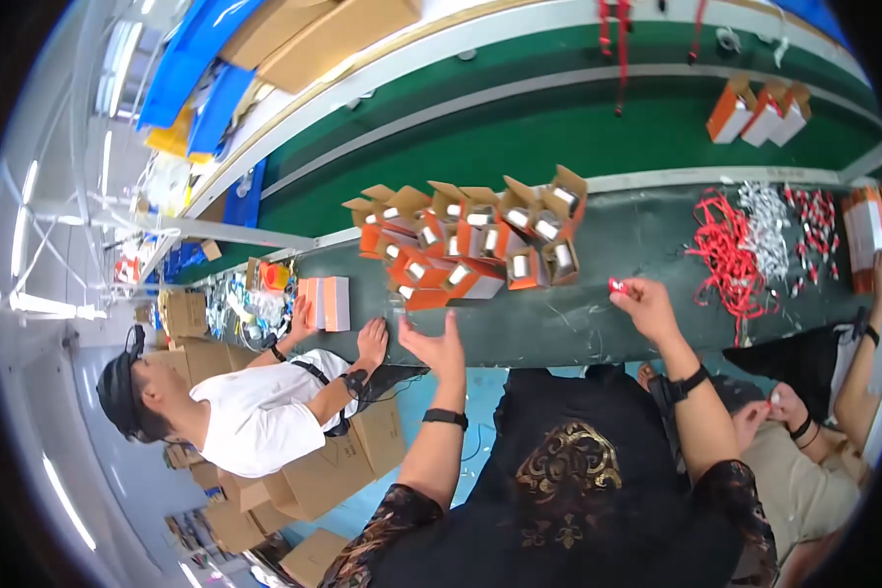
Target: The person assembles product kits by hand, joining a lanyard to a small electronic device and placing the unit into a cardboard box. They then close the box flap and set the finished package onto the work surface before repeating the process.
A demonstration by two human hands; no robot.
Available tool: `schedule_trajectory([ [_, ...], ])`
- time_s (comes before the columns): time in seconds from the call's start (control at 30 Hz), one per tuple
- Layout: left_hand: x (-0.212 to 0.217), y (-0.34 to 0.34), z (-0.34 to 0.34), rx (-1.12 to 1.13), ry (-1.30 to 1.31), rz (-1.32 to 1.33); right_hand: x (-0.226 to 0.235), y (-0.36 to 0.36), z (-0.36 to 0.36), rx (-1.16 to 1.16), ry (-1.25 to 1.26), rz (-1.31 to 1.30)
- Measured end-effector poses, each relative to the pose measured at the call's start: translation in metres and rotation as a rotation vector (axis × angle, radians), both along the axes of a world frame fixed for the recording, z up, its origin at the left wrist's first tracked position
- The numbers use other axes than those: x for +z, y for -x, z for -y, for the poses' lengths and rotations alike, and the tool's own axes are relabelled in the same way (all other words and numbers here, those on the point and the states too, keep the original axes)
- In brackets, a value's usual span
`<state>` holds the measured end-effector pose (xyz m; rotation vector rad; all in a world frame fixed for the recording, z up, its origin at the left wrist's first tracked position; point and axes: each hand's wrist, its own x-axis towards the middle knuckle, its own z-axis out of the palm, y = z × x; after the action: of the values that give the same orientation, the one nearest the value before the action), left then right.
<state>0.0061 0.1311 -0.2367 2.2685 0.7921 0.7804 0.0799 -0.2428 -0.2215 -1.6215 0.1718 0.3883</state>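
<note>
Packing work is in hand at the dark bench, by the look of it at the step where a small part is brought toward a box. The right hand has its grip pressed together, pinching a small red-and-white piece between thumb and fingertips, held just above the bench surface and a little to the right of the cluster of open orange-and-white boxes. The left hand hovers with its grip spread, palm open and empty, near the front edge of that cluster and touching nothing that I can make out.

The piece is tiny, mostly red with a white patch; its exact shape is too small to tell. The boxes stand crowded together with flaps up, each showing a pale shiny item inside.

As a judgement, the next move calls for a steady carry leftward and a careful aim into one narrow box mouth, with the free hand likely needed to steady a box, since they lean against each other.

To the right lie a tangle of red cords and a heap of small white pieces. On the left, another person in a white shirt handles a pink-and-white box.
</note>
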Motion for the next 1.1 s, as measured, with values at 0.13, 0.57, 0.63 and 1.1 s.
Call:
schedule_trajectory([
  [0.13,-0.023,-0.012,-0.072,0.022,-0.110,0.039,0.049,0.015,-0.010,0.161,0.127,0.023],
  [0.57,0.018,0.011,-0.060,-0.099,0.180,0.110,0.145,0.035,-0.153,0.428,-0.013,-0.015],
  [0.63,0.038,0.035,-0.045,-0.180,0.087,0.085,0.155,0.033,-0.193,0.586,-0.036,0.245],
  [1.1,0.082,0.076,-0.063,-0.030,-0.049,0.096,0.149,0.057,-0.329,0.676,0.522,0.965],
])
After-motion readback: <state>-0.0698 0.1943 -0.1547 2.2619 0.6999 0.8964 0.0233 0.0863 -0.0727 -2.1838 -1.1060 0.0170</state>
